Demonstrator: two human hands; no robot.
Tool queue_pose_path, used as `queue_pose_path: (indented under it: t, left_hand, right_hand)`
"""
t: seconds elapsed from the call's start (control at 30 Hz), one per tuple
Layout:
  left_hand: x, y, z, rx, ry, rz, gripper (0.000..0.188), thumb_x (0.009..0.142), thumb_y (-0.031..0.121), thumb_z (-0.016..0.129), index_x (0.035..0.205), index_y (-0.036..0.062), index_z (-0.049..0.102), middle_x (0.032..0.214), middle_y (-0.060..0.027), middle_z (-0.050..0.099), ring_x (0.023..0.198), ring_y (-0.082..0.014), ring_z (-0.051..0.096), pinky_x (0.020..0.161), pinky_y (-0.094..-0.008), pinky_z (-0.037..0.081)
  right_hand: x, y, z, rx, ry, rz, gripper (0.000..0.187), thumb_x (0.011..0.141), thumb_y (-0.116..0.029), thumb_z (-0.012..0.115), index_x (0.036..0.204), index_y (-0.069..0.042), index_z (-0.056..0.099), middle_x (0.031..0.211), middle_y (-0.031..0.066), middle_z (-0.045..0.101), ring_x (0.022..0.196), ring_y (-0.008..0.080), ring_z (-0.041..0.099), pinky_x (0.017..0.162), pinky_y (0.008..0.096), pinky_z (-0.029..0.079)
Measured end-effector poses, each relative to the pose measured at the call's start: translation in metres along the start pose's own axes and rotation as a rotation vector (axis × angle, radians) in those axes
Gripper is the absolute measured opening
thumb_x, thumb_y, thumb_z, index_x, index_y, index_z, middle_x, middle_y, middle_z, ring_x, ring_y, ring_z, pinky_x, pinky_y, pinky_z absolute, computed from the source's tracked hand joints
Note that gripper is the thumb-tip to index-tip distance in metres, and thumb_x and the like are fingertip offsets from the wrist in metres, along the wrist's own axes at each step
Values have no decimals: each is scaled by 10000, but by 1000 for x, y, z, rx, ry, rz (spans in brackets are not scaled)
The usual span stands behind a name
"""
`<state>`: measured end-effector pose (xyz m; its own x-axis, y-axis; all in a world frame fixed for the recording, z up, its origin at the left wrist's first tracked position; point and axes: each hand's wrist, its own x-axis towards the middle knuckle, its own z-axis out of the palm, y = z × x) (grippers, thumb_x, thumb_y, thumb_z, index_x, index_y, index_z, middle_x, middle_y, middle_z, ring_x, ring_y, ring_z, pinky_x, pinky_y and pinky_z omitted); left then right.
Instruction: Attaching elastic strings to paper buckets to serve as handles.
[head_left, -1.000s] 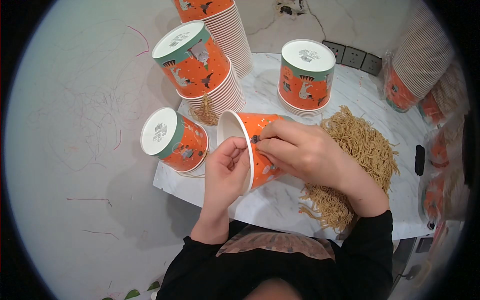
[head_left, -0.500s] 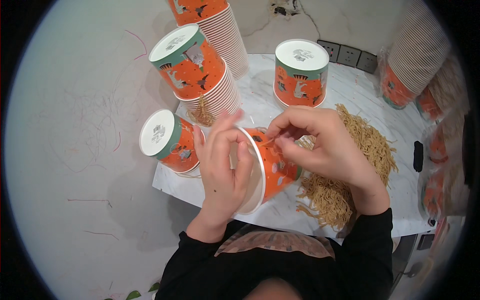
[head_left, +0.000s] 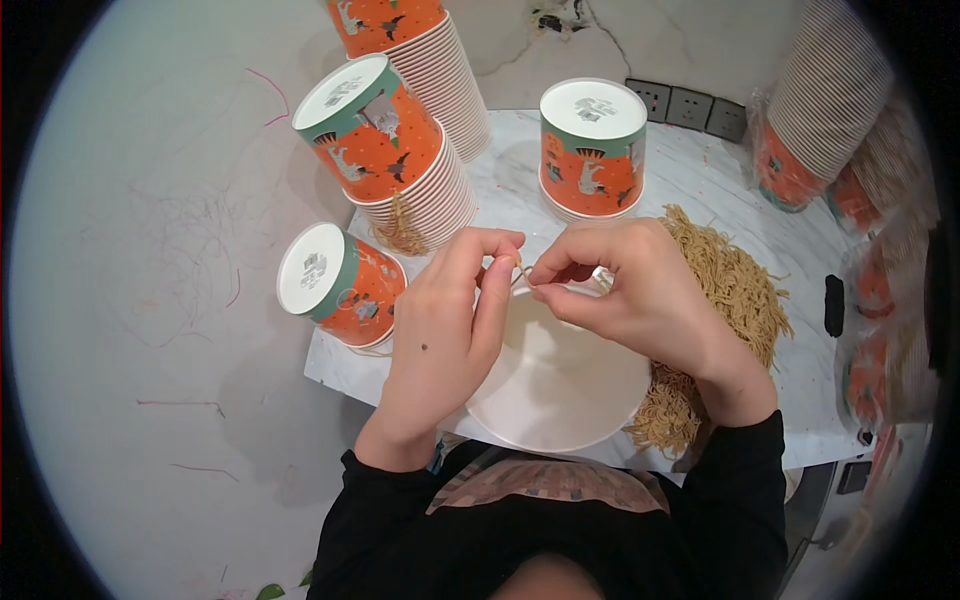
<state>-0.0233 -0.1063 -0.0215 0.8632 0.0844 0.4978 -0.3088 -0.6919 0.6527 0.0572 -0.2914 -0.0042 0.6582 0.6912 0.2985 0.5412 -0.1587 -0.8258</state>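
Above the far rim of a large paper bucket [head_left: 565,385], whose white inside faces up toward me, both of my hands meet. My left hand [head_left: 440,320] is closed, pinching a thin tan cord [head_left: 522,272] between thumb and forefinger. Right beside it, my right hand [head_left: 630,285] pinches the same cord with its fingertips. Whether the cord passes through the bucket's wall is hidden by the fingers. Partly behind my right wrist lies a heap of loose tan cords [head_left: 735,275].
An upside-down orange and green bucket [head_left: 592,150] stands behind my hands, and another [head_left: 340,285] lies tilted at left. Stacked buckets [head_left: 385,130] rise at the back left. Plastic-wrapped stacks [head_left: 825,110] line the right side. Wall sockets [head_left: 687,107] sit above the marble-patterned table [head_left: 740,180].
The bucket has turned from lying sideways, its orange outside showing, to opening upward. My left hand has moved from the bucket's opening to the far rim, its fingers now closed beside my right hand's.
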Motion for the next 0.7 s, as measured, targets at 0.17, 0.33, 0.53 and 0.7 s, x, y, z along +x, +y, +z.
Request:
queue_pose_path:
  t: [0.17,0.33,0.53,0.7]
  left_hand:
    - [21,-4,-7,-194,-267,-199,119,1041,77,524,1077,-12,594,1036,-66,715,817,-79,644,713,-236,517]
    - [23,-25,-3,-574,-338,-308,166,1023,74,571,1172,6,591,995,-7,673,864,-42,600,764,-210,481]
    - [28,-39,-14,-406,-416,-203,208,961,125,678,1137,17,652,827,30,630,788,-52,584,739,-228,476]
    - [30,-42,-41,-140,-560,-234,134,953,148,684,1002,23,674,822,43,606,753,-54,556,713,-224,447]
  right_hand:
    - [6,12,0,-77,58,-113,112,800,-81,709,875,2,705,825,119,701,785,230,708,719,334,553]
    - [16,27,-1,-68,74,-108,113,782,-99,684,831,2,692,799,151,704,777,295,730,719,363,570]
    - [19,31,0,1,34,-55,121,780,-94,691,834,14,692,778,150,715,779,275,743,755,346,582]
    - [21,34,1,-22,-1,-44,128,784,-95,688,840,20,696,790,155,718,788,275,744,751,352,580]
